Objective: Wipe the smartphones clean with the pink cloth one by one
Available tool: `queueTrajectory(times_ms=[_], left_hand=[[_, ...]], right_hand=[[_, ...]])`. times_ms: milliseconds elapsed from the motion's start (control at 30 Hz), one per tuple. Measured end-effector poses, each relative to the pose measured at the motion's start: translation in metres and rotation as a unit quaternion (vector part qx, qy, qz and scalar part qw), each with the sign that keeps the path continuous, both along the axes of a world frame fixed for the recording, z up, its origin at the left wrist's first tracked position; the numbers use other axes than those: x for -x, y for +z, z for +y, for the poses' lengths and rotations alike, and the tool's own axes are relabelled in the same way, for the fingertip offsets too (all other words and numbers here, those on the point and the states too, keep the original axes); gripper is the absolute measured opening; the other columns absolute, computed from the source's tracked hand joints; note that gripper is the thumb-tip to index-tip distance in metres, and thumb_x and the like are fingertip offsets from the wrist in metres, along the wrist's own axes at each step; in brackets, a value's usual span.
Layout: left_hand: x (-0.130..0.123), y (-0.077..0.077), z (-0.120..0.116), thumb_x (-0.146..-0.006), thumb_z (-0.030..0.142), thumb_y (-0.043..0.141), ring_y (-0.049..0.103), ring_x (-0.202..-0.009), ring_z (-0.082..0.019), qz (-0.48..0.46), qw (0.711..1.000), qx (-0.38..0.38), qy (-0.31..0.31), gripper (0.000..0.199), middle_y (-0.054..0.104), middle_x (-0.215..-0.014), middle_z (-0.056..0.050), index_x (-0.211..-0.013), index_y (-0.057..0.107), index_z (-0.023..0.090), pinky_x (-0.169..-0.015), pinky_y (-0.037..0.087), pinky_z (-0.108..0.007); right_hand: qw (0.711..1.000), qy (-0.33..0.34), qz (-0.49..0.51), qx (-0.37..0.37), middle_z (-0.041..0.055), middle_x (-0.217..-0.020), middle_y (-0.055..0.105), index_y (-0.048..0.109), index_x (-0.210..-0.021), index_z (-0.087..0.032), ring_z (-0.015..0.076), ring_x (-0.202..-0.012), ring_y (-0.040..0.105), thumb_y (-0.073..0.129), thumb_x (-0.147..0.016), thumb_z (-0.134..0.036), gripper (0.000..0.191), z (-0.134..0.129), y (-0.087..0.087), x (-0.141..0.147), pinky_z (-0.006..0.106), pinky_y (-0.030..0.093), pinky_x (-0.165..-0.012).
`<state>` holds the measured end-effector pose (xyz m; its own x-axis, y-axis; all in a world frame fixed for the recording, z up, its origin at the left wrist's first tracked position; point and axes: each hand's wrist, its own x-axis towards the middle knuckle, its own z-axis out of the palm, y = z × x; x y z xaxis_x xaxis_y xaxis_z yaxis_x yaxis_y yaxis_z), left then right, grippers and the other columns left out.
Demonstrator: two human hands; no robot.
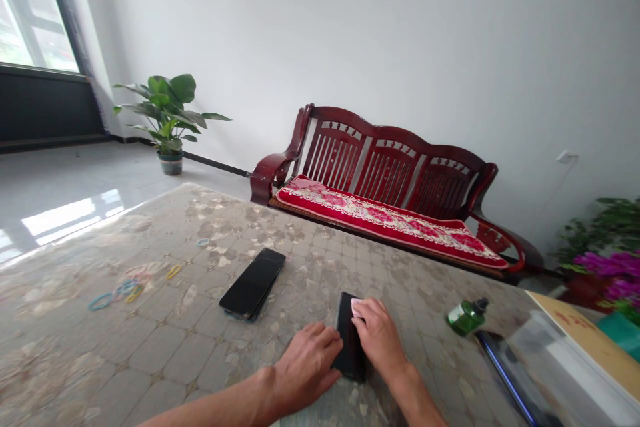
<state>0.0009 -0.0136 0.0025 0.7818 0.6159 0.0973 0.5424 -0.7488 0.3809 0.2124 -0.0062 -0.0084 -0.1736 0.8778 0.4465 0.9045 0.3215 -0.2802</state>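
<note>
A black smartphone (353,355) lies on the patterned tablecloth (165,347) in front of me. My left hand (311,357) grips its left edge with bent fingers. On its upper right part, my right hand (379,337) presses a small pale pinkish cloth or tissue (355,307) pinched in the fingers; most of that piece is hidden. Left of my hands rests another black smartphone (254,283), with a bluish edge of something showing under it.
Coloured hair ties or rubber bands (131,285) lie at left. At right are a green bottle (466,318), a dark blue-edged object (510,377) and a box (590,340). Beyond the table stand a red wooden bench (390,167) and a potted plant (170,113).
</note>
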Motion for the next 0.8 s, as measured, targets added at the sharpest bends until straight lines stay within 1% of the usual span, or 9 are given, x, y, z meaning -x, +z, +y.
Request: queueTrajectory(times_ms=[100,233,367,467,533,600,733,800], left_hand=[[0.000,-0.001,0.000,-0.090,0.035,0.060,0.056,-0.104,-0.024,-0.002,1.000,-0.001,-0.002,0.029,0.061,-0.115,-0.005,-0.117,0.057,0.023,-0.094,0.046,-0.037],[0.000,-0.001,0.001,-0.089,0.035,0.062,0.057,-0.102,-0.024,-0.011,1.000,-0.007,-0.003,0.027,0.062,-0.114,-0.005,-0.113,0.058,0.022,-0.092,0.047,-0.037],[0.001,-0.002,0.001,-0.089,0.033,0.063,0.057,-0.101,-0.024,-0.021,1.000,-0.013,-0.004,0.027,0.062,-0.114,-0.004,-0.113,0.058,0.022,-0.092,0.048,-0.036],[0.001,-0.003,0.001,-0.089,0.033,0.063,0.057,-0.100,-0.024,-0.023,1.000,-0.015,-0.009,0.025,0.063,-0.112,-0.004,-0.111,0.058,0.022,-0.092,0.048,-0.036],[0.000,-0.004,0.001,-0.089,0.033,0.063,0.057,-0.100,-0.023,-0.020,1.000,-0.014,-0.008,0.025,0.063,-0.112,-0.004,-0.111,0.058,0.022,-0.092,0.048,-0.035],[0.000,-0.004,0.001,-0.089,0.034,0.063,0.057,-0.101,-0.024,-0.017,1.000,-0.013,-0.006,0.026,0.063,-0.113,-0.004,-0.112,0.058,0.022,-0.093,0.047,-0.035],[0.000,-0.006,0.001,-0.090,0.034,0.063,0.057,-0.103,-0.024,-0.015,1.000,-0.014,-0.008,0.028,0.062,-0.117,-0.004,-0.114,0.057,0.022,-0.094,0.047,-0.036],[0.000,-0.006,0.001,-0.090,0.033,0.062,0.057,-0.104,-0.024,-0.017,1.000,-0.015,-0.010,0.027,0.062,-0.117,-0.004,-0.114,0.057,0.022,-0.095,0.047,-0.036]], right_hand=[[1.000,-0.002,-0.011,0.004,0.0045,-0.099,0.069,0.069,-0.105,-0.024,0.0200,-0.094,0.063,0.051,-0.089,-0.009,0.029,0.003,0.000,0.000,0.033,0.051,-0.085],[0.999,-0.013,-0.034,-0.018,0.0037,-0.097,0.069,0.068,-0.107,-0.025,0.0196,-0.093,0.062,0.045,-0.094,-0.009,0.030,0.003,-0.002,0.001,0.032,0.050,-0.084],[0.998,-0.024,-0.056,-0.025,0.0033,-0.093,0.068,0.067,-0.104,-0.025,0.0194,-0.091,0.062,0.042,-0.096,-0.010,0.030,-0.007,-0.004,0.004,0.031,0.049,-0.082],[0.998,-0.012,-0.056,-0.021,0.0034,-0.093,0.067,0.066,-0.105,-0.026,0.0194,-0.090,0.061,0.040,-0.097,-0.011,0.031,-0.019,-0.007,0.007,0.031,0.049,-0.083],[0.998,-0.003,-0.053,-0.023,0.0037,-0.094,0.067,0.066,-0.107,-0.025,0.0196,-0.091,0.061,0.039,-0.098,-0.011,0.032,-0.021,-0.008,0.007,0.032,0.049,-0.084],[0.998,-0.006,-0.049,-0.030,0.0040,-0.094,0.067,0.066,-0.107,-0.025,0.0196,-0.091,0.062,0.038,-0.098,-0.011,0.033,-0.017,-0.008,0.005,0.032,0.049,-0.083],[0.997,-0.037,-0.057,-0.037,0.0037,-0.092,0.069,0.068,-0.100,-0.024,0.0194,-0.089,0.062,0.041,-0.096,-0.009,0.032,0.006,-0.002,-0.001,0.030,0.049,-0.080],[0.996,-0.044,-0.065,-0.032,0.0034,-0.090,0.069,0.069,-0.098,-0.023,0.0190,-0.088,0.062,0.043,-0.094,-0.006,0.031,0.012,0.000,-0.001,0.029,0.048,-0.079]])
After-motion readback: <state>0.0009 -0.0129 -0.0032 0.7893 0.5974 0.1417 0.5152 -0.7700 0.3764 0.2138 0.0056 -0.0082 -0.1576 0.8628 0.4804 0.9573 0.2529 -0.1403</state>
